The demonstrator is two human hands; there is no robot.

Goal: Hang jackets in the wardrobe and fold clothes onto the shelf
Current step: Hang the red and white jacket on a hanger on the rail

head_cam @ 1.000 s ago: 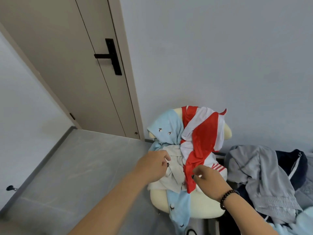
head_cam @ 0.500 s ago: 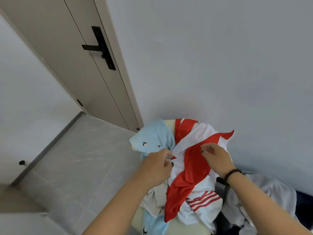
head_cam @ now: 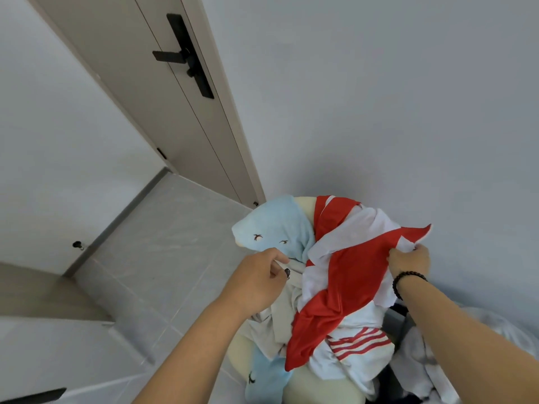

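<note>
A red and white jacket (head_cam: 344, 275) lies bunched over a cream chair (head_cam: 320, 386), on top of other clothes. My right hand (head_cam: 409, 258) grips its upper right edge and holds that part up. My left hand (head_cam: 256, 281) pinches a fold of pale cloth at the jacket's left side. A light blue garment (head_cam: 277, 228) with small dark bird marks drapes over the chair's back on the left and hangs down at the front. A cream-white garment (head_cam: 271, 328) lies under my left wrist.
A beige door (head_cam: 163, 91) with a black handle stands shut at the back left. Grey tiled floor (head_cam: 157, 258) spreads to the left of the chair. A heap of grey and dark clothes (head_cam: 423, 365) lies at the lower right against the wall.
My right hand has moved from the jacket's lower middle up to its upper right edge and pulled it outward. My left hand stays at the left side. The view has tilted and moved closer.
</note>
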